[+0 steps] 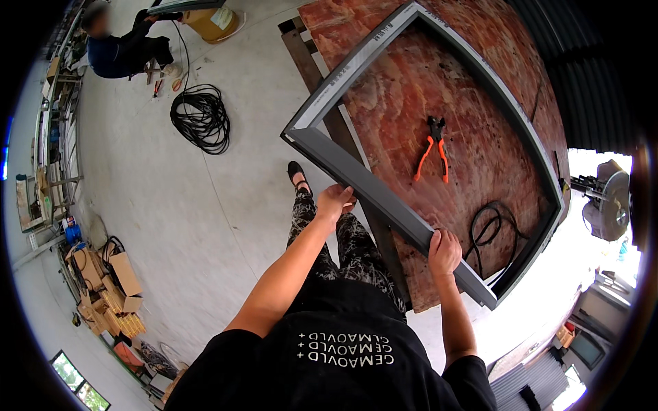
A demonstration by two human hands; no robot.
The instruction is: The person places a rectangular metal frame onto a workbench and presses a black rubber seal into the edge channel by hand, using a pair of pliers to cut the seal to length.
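Note:
A grey metal window frame (370,190) lies tilted across a reddish plywood table (404,89), one corner sticking out past the table's left edge. Its near bar is in both my hands. My left hand (336,203) is closed on the outer edge of that bar, some fingertips hidden behind it. Further right, my right hand (445,252) grips the same bar with its fingers curled over the top. Inside the frame's opening, pliers with orange handles (432,149) rest on the plywood. Near the frame's right side lies a loosely looped black strip or cord (485,229).
A coil of black cable (200,120) lies on the grey floor at left. Beyond it another person (123,44) sits low beside a yellowish drum (212,26). Cardboard boxes (110,288) and racks line the left wall. A machine with a round disc (610,202) stands at right.

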